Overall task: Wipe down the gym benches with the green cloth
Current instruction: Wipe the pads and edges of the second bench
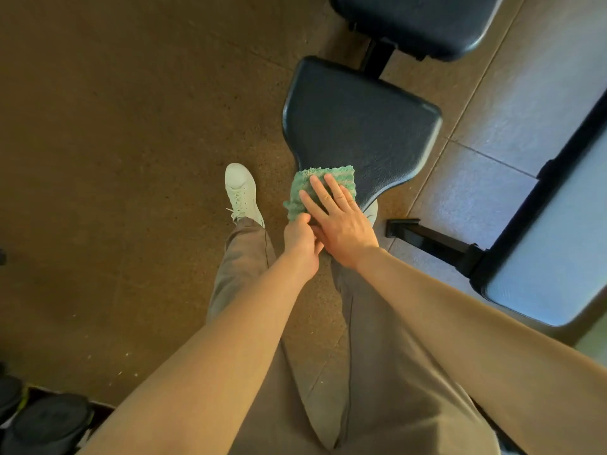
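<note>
The green cloth (297, 192) lies folded on the narrow near end of a dark padded bench seat (358, 126). My right hand (338, 221) lies flat on the cloth with straight, spread fingers pressing it down. Beside it, my left hand (302, 239) pinches the cloth's near left edge with curled fingers. The two hands touch each other at the near edge of the seat. The near part of the cloth is hidden under my hands.
A second dark pad (420, 21) of the same bench sits beyond the seat. Another bench (558, 244) with a black frame runs along the right. My white shoe (241, 192) stands on the brown floor left of the seat. Dark weights (46, 421) sit at bottom left.
</note>
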